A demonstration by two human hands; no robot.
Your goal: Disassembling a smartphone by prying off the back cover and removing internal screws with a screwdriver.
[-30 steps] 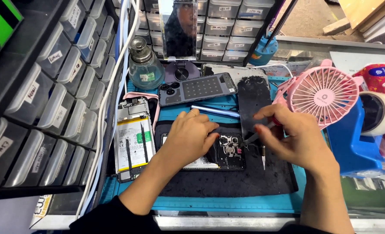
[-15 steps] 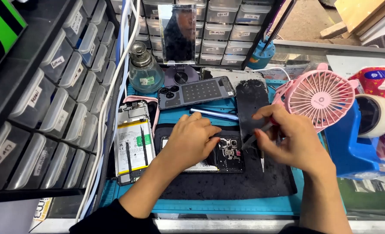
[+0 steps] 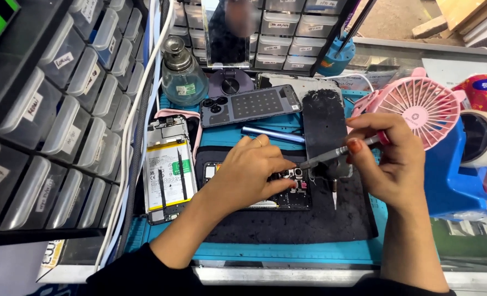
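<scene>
Two opened phones, one pink fan, one glass bottle, one tape roll noted on bench.
Left hand [image 3: 249,172] laid flat, fingers loosely spread, on disassembled phone [image 3: 287,189] (centre of black mat [image 3: 309,225]); right hand [image 3: 388,161] pinched shut on metal tool [image 3: 331,156], tip near camera module. Second phone [image 3: 167,170] lying left, battery exposed.

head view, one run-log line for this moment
left hand: pinning opened phone | right hand: holding tweezers, tip at camera module | surface: black mat
</scene>
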